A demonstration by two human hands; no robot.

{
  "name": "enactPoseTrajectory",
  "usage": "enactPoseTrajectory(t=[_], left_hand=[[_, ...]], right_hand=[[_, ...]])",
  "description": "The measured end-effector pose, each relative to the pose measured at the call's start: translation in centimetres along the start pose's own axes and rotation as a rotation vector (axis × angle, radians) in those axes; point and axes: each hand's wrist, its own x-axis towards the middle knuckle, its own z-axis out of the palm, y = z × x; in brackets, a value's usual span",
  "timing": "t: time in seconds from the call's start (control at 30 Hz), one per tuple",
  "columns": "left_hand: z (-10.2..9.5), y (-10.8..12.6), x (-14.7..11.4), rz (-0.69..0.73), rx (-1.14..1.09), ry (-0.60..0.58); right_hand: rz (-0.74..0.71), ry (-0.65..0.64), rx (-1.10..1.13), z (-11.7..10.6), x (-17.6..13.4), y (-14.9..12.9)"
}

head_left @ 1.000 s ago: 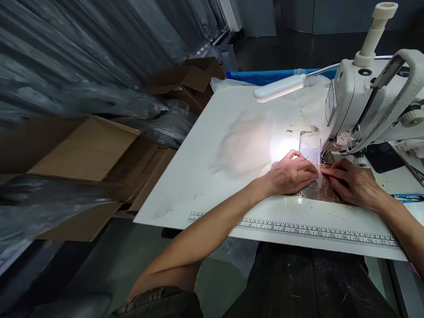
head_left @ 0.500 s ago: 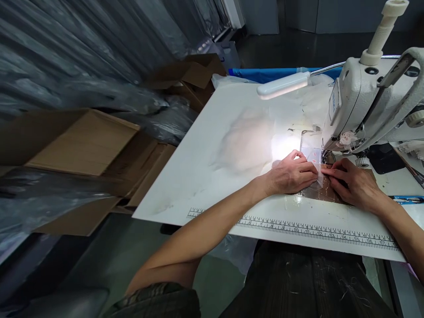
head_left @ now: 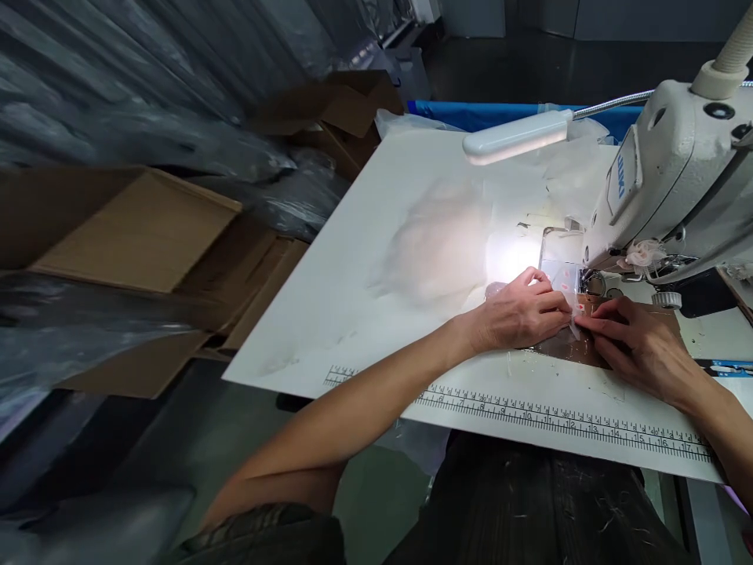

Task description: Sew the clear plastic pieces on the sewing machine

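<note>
A strip of thin, sheer white fabric (head_left: 565,276) with small pinkish marks runs to the presser foot of a white sewing machine (head_left: 659,169). My left hand (head_left: 525,310) has its fingers curled down on the fabric's left side, closed on it. On the other side, my right hand (head_left: 638,337) pinches the fabric's near edge between thumb and index finger. Both hands rest over a brown plate (head_left: 573,348) on the table, just in front of the needle area. The fingertips partly hide the fabric.
A lit lamp (head_left: 518,137) hangs over the white table (head_left: 353,298), which has a printed ruler (head_left: 529,414) along its front edge. Blue-handled thread snips (head_left: 729,367) lie at the right. Open cardboard boxes (head_left: 135,227) and plastic sheeting stand left of the table.
The camera view has shifted slightly, so the machine appears larger and farther right. My right hand has come slightly toward me with the fabric edge; my left hand stays on the fabric.
</note>
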Motion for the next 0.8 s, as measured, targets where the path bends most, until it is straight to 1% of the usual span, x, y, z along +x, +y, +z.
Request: enactPoseTrajectory(t=[0.17, 0.27, 0.33, 0.4, 0.47, 0.5, 0.57, 0.8], left_hand=[[-0.14, 0.06, 0.07, -0.023, -0.013, -0.054], [-0.28, -0.02, 0.03, -0.031, -0.055, -0.038], [-0.32, -0.09, -0.03, -0.011, -0.093, 0.016], [-0.24, -0.16, -0.04, -0.003, -0.099, 0.106], [-0.05, -0.21, 0.02, -0.049, -0.05, 0.184], [0.07, -0.22, 0.06, -0.08, -0.012, 0.202], [0.33, -0.24, 0.16, -0.115, 0.058, 0.194], [0.5, -0.29, 0.2, -0.064, 0.149, 0.071]], right_hand=[[-0.018, -0.028, -0.081, 0.55, -0.34, 0.04], [-0.034, -0.035, -0.099, 0.69, -0.44, 0.04], [-0.054, -0.022, -0.127, 0.71, -0.43, 0.02], [-0.076, -0.007, -0.153, 0.68, -0.37, -0.02], [-0.086, -0.008, -0.171, 0.61, -0.28, -0.09], [-0.085, -0.015, -0.178, 0.57, -0.24, -0.13], [-0.083, -0.023, -0.189, 0.46, -0.15, -0.21], [-0.139, 0.034, -0.217, 0.35, -0.08, -0.27]])
